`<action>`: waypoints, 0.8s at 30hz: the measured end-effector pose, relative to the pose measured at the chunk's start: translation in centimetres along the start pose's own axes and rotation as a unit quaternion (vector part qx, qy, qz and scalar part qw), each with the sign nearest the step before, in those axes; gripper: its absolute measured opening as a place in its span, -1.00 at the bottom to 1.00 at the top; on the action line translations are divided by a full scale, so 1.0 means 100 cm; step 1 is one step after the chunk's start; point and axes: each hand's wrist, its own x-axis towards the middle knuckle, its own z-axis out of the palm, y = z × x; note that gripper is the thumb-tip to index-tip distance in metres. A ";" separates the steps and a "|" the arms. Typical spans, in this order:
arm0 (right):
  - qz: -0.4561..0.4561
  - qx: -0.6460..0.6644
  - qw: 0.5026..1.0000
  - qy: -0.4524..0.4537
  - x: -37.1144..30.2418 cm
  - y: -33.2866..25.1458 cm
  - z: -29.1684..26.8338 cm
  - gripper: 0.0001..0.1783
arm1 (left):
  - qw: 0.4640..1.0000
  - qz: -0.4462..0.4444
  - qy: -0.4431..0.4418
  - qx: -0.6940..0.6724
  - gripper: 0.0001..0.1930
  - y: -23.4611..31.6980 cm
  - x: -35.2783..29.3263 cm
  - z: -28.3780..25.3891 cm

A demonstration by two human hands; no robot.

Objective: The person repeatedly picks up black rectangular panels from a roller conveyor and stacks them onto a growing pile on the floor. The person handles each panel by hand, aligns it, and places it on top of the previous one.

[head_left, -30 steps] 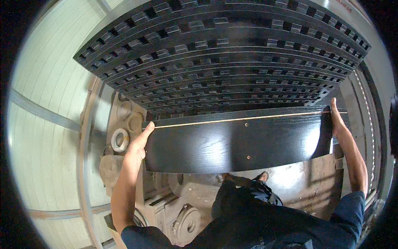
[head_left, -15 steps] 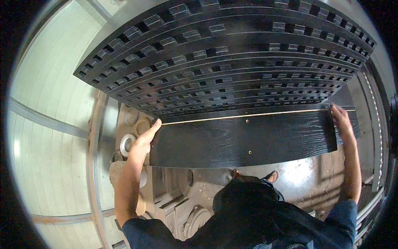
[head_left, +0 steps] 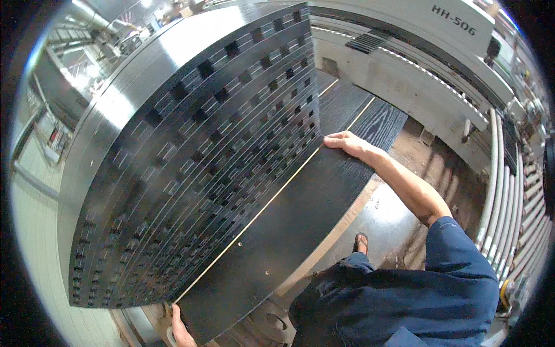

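Observation:
A long black wood-grain board (head_left: 277, 231) with a pale long edge and a few small holes lies slantwise in front of me, between my two hands. At its lower left end my left hand (head_left: 181, 329) grips the corner; the picture's edge cuts off part of this hand. My right hand (head_left: 350, 143) is closed over the far right corner, thumb and fingers at the end and some fingers hidden. Right alongside the pale edge rises a tall stack of black panels (head_left: 196, 173) with rows of square notches. Past my right hand another black wood-grain board (head_left: 383, 124) lies flat.
A large pale grey machine (head_left: 399, 75) with a rail runs across the far right. Several grey pipes or rollers (head_left: 498, 185) stand along the right side. My sandalled foot (head_left: 361, 243) is on the floor below the board. Pale wall panels (head_left: 37, 231) are at the left.
My view has swung to the right, so the board and stack now run diagonally and the machine has come into sight. My right hand has closed on the board's far corner.

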 end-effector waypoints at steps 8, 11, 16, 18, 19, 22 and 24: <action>-0.017 0.039 0.999 -0.021 -0.017 -0.003 -0.002 -0.68 | 0.975 -0.194 -0.005 -0.106 -0.27 -0.024 0.001 -0.006; -0.005 0.027 0.999 -0.023 -0.017 -0.002 0.002 -0.69 | 0.967 -0.231 0.001 -0.103 -0.22 -0.006 -0.011 -0.004; -0.001 0.024 0.999 -0.025 -0.027 -0.012 0.006 -0.69 | 0.964 -0.253 0.008 -0.080 -0.23 0.011 -0.022 -0.004; 0.002 0.020 0.999 -0.025 -0.021 -0.006 0.001 -0.69 | 0.970 -0.240 0.028 -0.015 -0.29 0.037 -0.036 -0.003; -0.003 0.025 0.999 -0.020 -0.020 -0.003 -0.002 -0.69 | 0.981 -0.191 0.009 -0.011 -0.32 0.029 -0.036 -0.005; -0.013 0.035 0.999 -0.016 -0.016 0.007 -0.008 -0.67 | 0.988 -0.076 -0.034 0.130 -0.42 -0.038 -0.024 -0.019; -0.023 0.036 0.999 -0.030 -0.015 0.009 -0.011 -0.65 | 0.923 -0.044 -0.037 0.380 -0.50 -0.111 -0.001 -0.035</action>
